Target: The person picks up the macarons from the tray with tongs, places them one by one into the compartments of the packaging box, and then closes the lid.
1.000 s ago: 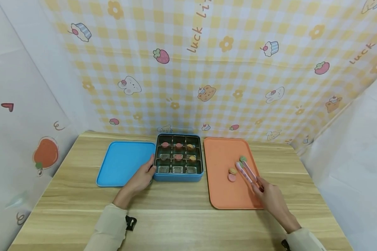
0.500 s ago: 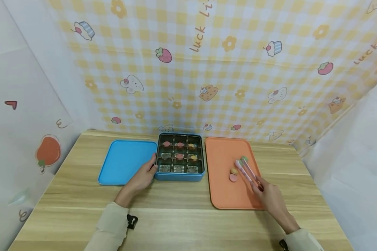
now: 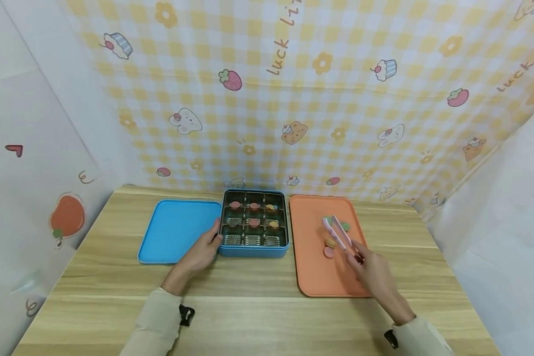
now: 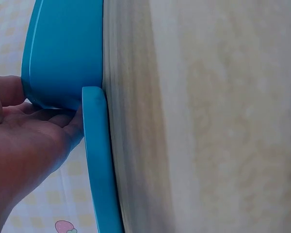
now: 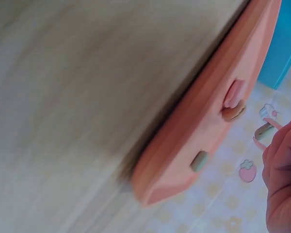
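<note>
My right hand [image 3: 376,274] holds pink-and-white tongs [image 3: 340,236] over the orange tray [image 3: 311,272]. Between the tong tips is a green macaron [image 5: 264,131], lifted off the tray in the right wrist view. Another green macaron [image 3: 345,226], a tan one [image 3: 331,243] and a pink one [image 3: 329,252] lie on the tray. My left hand [image 3: 202,252] grips the left side of a blue tin [image 3: 253,251], thumb at its rim and fingers along its wall. The tin's black insert has several compartments; pink and yellow macarons sit in the back and middle rows.
A blue tray-like lid [image 3: 180,230] lies flat left of the tin, its edge close under my left hand. The orange tray stands just right of the tin. A checked cloth [image 3: 258,109] hangs behind the wooden table [image 3: 244,316].
My right hand has moved left and up with the tongs, carrying one green macaron away from the other. The left hand stays on the tin.
</note>
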Available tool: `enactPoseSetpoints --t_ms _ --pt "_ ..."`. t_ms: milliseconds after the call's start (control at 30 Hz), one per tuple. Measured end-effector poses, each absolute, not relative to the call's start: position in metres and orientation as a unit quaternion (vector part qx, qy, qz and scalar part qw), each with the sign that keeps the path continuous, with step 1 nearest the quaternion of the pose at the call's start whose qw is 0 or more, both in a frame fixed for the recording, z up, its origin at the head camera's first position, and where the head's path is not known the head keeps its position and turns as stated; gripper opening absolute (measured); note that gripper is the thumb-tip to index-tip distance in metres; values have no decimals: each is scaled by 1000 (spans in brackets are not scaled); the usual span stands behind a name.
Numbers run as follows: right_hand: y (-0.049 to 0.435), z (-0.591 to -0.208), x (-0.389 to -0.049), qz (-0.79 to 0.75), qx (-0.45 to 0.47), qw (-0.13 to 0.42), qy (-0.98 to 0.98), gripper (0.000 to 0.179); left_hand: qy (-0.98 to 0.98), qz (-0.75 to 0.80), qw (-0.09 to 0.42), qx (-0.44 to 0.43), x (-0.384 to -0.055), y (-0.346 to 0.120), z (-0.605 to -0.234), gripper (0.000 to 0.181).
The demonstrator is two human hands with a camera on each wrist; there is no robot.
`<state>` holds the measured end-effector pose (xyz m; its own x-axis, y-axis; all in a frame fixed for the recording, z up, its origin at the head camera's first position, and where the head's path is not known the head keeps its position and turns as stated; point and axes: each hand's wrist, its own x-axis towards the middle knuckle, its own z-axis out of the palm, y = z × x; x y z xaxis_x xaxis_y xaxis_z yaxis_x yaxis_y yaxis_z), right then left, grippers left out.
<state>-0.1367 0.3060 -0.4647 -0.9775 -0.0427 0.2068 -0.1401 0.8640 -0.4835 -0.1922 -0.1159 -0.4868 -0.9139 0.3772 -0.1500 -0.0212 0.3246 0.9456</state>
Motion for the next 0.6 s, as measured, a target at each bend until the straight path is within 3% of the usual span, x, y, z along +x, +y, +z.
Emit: enactPoseSetpoints --t_ms 500,600 --pt "278 -463 -145 291 94 95 -947 40 801 561 177 111 -192 -117 -487 59" --pt "274 -464 -146 300 95 88 -945 33 803 559 174 110 -192 -116 -488 58"
